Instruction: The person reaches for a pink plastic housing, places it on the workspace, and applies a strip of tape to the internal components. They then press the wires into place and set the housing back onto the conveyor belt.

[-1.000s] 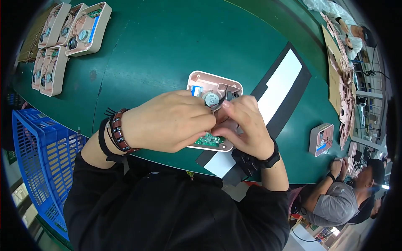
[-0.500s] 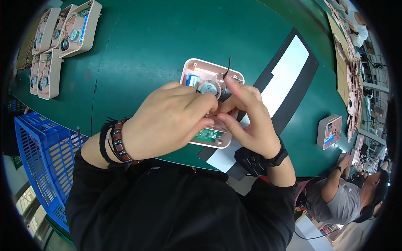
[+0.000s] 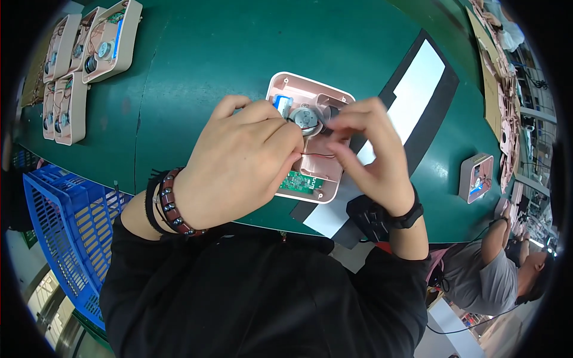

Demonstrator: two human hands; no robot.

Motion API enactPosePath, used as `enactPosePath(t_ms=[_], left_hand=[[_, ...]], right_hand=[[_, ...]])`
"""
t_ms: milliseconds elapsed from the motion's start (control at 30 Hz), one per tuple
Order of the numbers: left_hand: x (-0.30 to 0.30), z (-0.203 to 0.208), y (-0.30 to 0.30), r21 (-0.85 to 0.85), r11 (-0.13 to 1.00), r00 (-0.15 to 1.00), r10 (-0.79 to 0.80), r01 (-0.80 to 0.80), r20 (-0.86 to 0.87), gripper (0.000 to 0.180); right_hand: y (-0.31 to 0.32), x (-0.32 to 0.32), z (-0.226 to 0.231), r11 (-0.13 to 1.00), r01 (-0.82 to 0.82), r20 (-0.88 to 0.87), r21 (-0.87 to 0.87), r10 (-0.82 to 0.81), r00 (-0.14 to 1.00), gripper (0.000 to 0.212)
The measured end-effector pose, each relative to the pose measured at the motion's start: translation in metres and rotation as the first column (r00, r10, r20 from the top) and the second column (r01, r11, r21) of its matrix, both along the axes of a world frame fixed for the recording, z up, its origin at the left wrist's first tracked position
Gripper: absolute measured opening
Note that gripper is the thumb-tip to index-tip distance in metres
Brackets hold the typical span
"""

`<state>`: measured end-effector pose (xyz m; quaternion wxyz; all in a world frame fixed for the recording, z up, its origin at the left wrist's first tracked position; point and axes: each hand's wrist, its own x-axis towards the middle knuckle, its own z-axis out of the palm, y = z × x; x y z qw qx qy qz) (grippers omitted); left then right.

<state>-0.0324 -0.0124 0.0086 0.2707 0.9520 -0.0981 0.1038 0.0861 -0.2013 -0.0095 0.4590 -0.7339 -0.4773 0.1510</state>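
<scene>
In front of me a pale pink plastic housing [image 3: 310, 85] lies open on the table. Inside it are a blue-wrapped battery [image 3: 282, 104], a round silver motor [image 3: 304, 119] and a green circuit board [image 3: 300, 182]. My left hand [image 3: 245, 155] reaches over its left side, thumb and forefinger pinched on thin wires [image 3: 319, 156] that stretch to the right. Over the right side my right hand [image 3: 377, 152] is curled, its fingertips blurred. A dark, smeared strip [image 3: 324, 118] shows at those fingertips. A black round part behind them is partly hidden.
Several similar filled housings [image 3: 111, 45] stand at the far left, and another housing [image 3: 476, 178] sits at the right. A black-bordered white sheet [image 3: 418, 89] lies right of my work. A blue crate [image 3: 74, 232] is by the left edge; a co-worker [image 3: 477, 277] is at right.
My right hand has pulled slightly right, away from my left hand, uncovering the motor and the wires between them. The black strip, upright before, is now a blur. The housing sits slightly farther up and right.
</scene>
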Motion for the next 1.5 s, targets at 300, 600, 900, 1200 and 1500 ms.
enactPosePath(t_ms=[300, 600, 900, 1200, 1500], left_hand=[[0.001, -0.001, 0.003, -0.041, 0.999, 0.998, 0.003, -0.006, -0.056, 0.01], [0.004, -0.004, 0.006, -0.087, 0.996, 0.996, 0.013, -0.021, -0.083, 0.007], [0.003, -0.003, 0.006, -0.113, 0.993, 0.993, 0.017, -0.03, -0.115, 0.007], [0.004, -0.003, 0.007, -0.118, 0.993, 0.991, 0.016, -0.032, -0.134, 0.007], [0.004, -0.008, 0.006, -0.154, 0.988, 0.998, 0.014, -0.023, -0.061, 0.005]], right_hand=[[0.004, -0.012, 0.029, 0.987, -0.012, 0.146, -0.16, 0.036, 0.989, 0.016], [0.014, -0.015, 0.033, 0.985, 0.003, 0.188, -0.173, 0.03, 0.982, 0.033], [0.014, -0.028, 0.012, 0.99, 0.142, 0.122, -0.015, -0.139, 0.983, 0.052], [0.014, -0.027, 0.013, 0.994, 0.108, 0.201, -0.018, -0.102, 0.974, 0.052], [0.015, -0.034, 0.019, 0.981, 0.17, 0.609, -0.098, -0.075, 0.79, 0.055]])
